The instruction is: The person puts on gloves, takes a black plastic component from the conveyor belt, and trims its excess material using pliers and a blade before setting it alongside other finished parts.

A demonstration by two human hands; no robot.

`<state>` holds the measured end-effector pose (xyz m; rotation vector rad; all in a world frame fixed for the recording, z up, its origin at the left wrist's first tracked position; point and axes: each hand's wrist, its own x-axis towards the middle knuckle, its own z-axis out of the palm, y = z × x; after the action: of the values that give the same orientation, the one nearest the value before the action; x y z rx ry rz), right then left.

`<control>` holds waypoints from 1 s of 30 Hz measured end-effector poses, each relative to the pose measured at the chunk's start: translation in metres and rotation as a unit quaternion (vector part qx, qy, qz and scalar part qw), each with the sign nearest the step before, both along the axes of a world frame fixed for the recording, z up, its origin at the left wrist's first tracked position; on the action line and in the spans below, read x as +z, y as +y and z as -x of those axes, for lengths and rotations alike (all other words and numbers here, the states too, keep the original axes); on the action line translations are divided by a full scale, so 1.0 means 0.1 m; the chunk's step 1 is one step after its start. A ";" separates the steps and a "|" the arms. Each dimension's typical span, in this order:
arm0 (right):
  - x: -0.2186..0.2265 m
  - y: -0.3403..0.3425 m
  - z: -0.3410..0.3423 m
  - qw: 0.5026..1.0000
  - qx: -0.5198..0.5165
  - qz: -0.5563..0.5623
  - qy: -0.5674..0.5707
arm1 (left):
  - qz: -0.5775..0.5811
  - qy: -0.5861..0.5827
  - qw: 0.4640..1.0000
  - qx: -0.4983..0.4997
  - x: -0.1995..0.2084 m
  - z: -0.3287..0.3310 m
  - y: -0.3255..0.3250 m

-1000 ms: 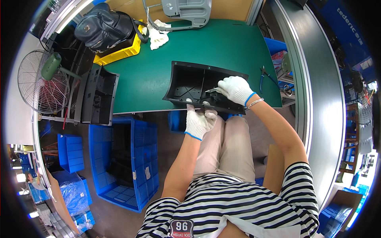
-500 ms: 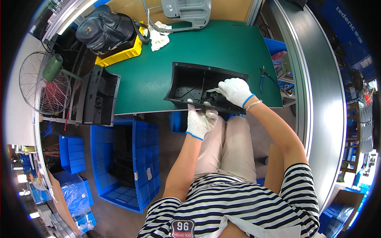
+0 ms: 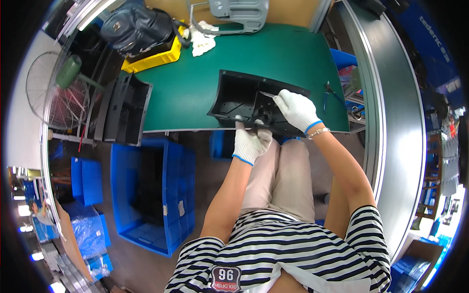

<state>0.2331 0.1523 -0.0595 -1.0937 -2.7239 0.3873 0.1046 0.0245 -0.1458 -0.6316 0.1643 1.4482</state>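
A black plastic housing (image 3: 234, 93), box-like with a dividing wall inside, lies tilted at the front edge of the green table. My left hand (image 3: 250, 144), in a white glove with a blue cuff, is closed on its near rim, fingers over the edge and thumb side below. My right hand (image 3: 295, 108), gloved alike, is above the housing's right compartment. A thin knife-like tool (image 3: 268, 94) with a narrow pale blade sticks out from its closed fingers toward the dividing wall; its handle is hidden in the glove.
Blue-handled pliers (image 3: 327, 95) lie right on the table (image 3: 188, 97). Behind are a white cloth (image 3: 202, 43), a grey plastic frame (image 3: 239, 12) and a yellow crate (image 3: 156, 60) under a black backpack. Left: another black housing (image 3: 128, 110), a fan (image 3: 56, 88) and a large blue crate (image 3: 178, 190).
My right hand has moved up and slightly right, carrying the blade from low in the right compartment to near the dividing wall's top. My left hand keeps its hold on the rim.
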 end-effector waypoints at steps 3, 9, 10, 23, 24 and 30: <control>0.19 -0.37 0.00 0.981 -0.039 0.166 0.095 | -0.054 0.048 0.997 -0.021 -0.22 -0.03 0.08; 0.57 -1.49 0.09 0.935 0.087 0.323 0.122 | 0.085 0.164 0.981 0.059 0.23 -0.13 0.09; 0.61 -1.66 0.09 0.937 0.109 0.310 0.117 | 0.082 0.093 0.992 -0.016 0.21 0.00 0.10; 0.61 -1.47 0.41 0.944 0.007 0.108 0.312 | -0.067 0.544 0.831 0.090 0.15 -0.17 -0.50; 0.54 -1.35 0.32 0.946 -0.016 0.094 0.311 | -0.084 0.697 0.712 0.009 0.16 -0.08 -0.55; 0.01 -0.64 -0.26 0.939 -0.223 0.049 0.258 | -0.027 0.985 0.157 0.063 0.91 0.19 -0.12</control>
<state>0.2592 0.0884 -0.0583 -1.3593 -1.9563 0.6324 0.0853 0.0125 -0.0544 1.9124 2.0881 1.3407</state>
